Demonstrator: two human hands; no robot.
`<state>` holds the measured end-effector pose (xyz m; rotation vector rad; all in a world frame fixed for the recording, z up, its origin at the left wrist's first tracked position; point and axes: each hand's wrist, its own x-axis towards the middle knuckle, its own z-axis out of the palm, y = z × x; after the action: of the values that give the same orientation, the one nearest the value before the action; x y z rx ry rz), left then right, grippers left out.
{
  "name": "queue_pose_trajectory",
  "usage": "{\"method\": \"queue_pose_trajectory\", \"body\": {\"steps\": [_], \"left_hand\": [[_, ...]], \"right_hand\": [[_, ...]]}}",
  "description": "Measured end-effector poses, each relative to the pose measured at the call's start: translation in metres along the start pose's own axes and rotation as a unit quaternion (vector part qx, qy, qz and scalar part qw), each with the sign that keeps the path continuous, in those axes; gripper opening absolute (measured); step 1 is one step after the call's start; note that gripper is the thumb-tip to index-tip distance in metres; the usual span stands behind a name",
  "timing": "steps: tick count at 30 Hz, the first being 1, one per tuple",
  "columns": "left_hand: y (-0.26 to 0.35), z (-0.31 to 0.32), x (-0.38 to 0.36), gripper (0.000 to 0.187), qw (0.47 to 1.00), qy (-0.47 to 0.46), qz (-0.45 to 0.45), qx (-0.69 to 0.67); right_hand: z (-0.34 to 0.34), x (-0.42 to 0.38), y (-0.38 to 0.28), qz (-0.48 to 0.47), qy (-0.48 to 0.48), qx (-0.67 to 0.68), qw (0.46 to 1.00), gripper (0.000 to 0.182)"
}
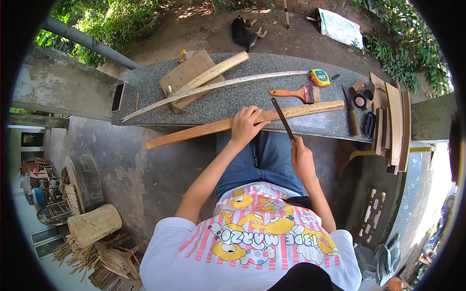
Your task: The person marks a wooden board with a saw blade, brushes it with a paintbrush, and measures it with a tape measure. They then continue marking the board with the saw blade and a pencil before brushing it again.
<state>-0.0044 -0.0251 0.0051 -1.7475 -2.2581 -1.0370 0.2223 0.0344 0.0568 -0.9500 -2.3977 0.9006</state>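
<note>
A long wooden strip lies slantwise across the near edge of the stone bench, its left end jutting out past the edge. My left hand is closed over its middle, fingers on top and thumb along the near side. In my right hand is a dark flat file, gripped at its lower end. The file crosses over the strip just right of my left hand, tip pointing away from me. A paintbrush with an orange handle lies just beyond the strip.
On the granite bench lie an extended tape measure, a wooden mallet on a board, a phone and a wood-handled knife. Wooden slats stack at the right end. A dog lies on the ground beyond.
</note>
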Motion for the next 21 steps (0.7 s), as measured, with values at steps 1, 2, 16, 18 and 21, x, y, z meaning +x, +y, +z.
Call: {"method": "queue_pose_trajectory", "body": {"steps": [1, 2, 16, 18, 21], "left_hand": [[0.001, 0.000, 0.001, 0.046, 1.000, 0.004, -0.006, 0.000], [0.001, 0.001, 0.001, 0.045, 1.000, 0.007, -0.013, 0.001], [0.006, 0.010, 0.002, 0.043, 0.997, 0.054, -0.057, 0.024], [0.007, 0.007, 0.003, 0.042, 0.997, 0.053, -0.056, 0.023], [0.010, 0.000, 0.008, 0.039, 0.996, 0.007, -0.085, 0.005]], "right_hand": [[0.001, 0.000, 0.001, 0.001, 0.000, 0.000, 1.000, 0.009], [0.003, 0.002, 0.003, 0.007, -0.010, -0.008, 1.000, 0.009], [0.048, 0.028, 0.003, 0.039, -0.035, -0.128, 0.990, 0.014], [0.049, 0.025, 0.002, 0.038, -0.036, -0.147, 0.988, 0.018], [0.044, 0.008, -0.005, 0.054, -0.026, -0.120, 0.991, 0.011]]}}
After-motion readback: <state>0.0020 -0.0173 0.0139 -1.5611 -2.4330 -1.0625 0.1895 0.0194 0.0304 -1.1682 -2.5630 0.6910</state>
